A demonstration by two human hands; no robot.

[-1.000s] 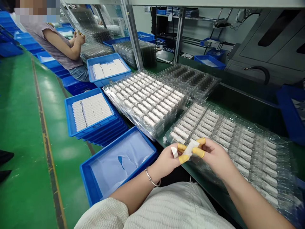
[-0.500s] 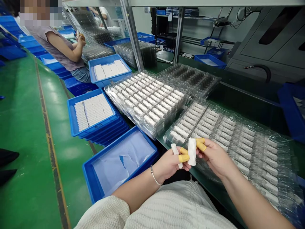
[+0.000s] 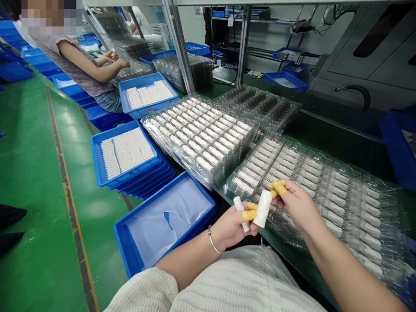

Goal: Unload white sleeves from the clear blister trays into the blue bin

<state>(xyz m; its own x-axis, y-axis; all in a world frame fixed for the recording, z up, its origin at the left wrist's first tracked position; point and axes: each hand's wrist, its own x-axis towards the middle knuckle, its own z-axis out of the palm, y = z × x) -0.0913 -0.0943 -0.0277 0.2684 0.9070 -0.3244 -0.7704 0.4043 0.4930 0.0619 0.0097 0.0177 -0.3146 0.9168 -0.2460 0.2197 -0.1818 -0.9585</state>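
Observation:
My left hand is closed around two white pieces, with yellow finger cots on its thumb and a finger. One is a narrow white strip lying across the fingers. The other, a wider soft white piece, is pinched upright and tilted right. At that piece's top right edge, the yellow-covered fingertips of my right hand are pressed together; whether they grip it or something small, I cannot make out. Below and beyond my right hand lies a clear plastic tray with rows of similar white pieces.
A stack of filled clear trays stands ahead. Behind it are darker-looking clear trays. To the left are a blue bin of white pieces and another blue bin lined with a pale sheet. A co-worker sits farther left.
The wider white piece has tilted to the right at its top. My right fingertips have shifted up and slightly right along its edge. The co-worker's hands have reached forward.

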